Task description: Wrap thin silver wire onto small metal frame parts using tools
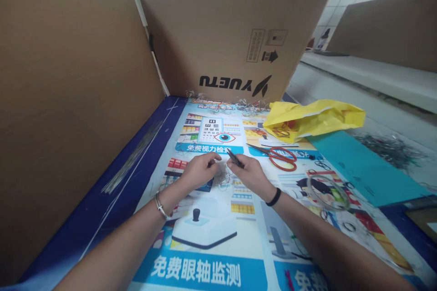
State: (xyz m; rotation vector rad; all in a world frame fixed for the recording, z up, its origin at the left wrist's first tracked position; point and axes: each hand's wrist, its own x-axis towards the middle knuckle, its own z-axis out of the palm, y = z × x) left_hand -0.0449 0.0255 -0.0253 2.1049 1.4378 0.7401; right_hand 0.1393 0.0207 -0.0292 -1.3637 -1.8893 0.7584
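Note:
My left hand (200,171) is closed, its thumb and fingertips pinched together; what sits between them is too small to make out. Close beside it, my right hand (251,175) grips a small dark hand tool (235,159) whose narrow tip points up and left. Its exact kind does not show. A loose tangle of thin silvery wire (223,176) lies between the two hands on the printed sheet (218,261). Just beyond my right hand rest scissors (282,160) with red handles, their blades pointing left.
A yellow bag (317,116) with reddish bands inside lies at the back right. Nearby are a turquoise sheet (368,168), a clear round ring (328,192) and a dark wire heap (391,151). Straight thin wires (134,157) lie left. Cardboard panels (218,32) stand behind and left.

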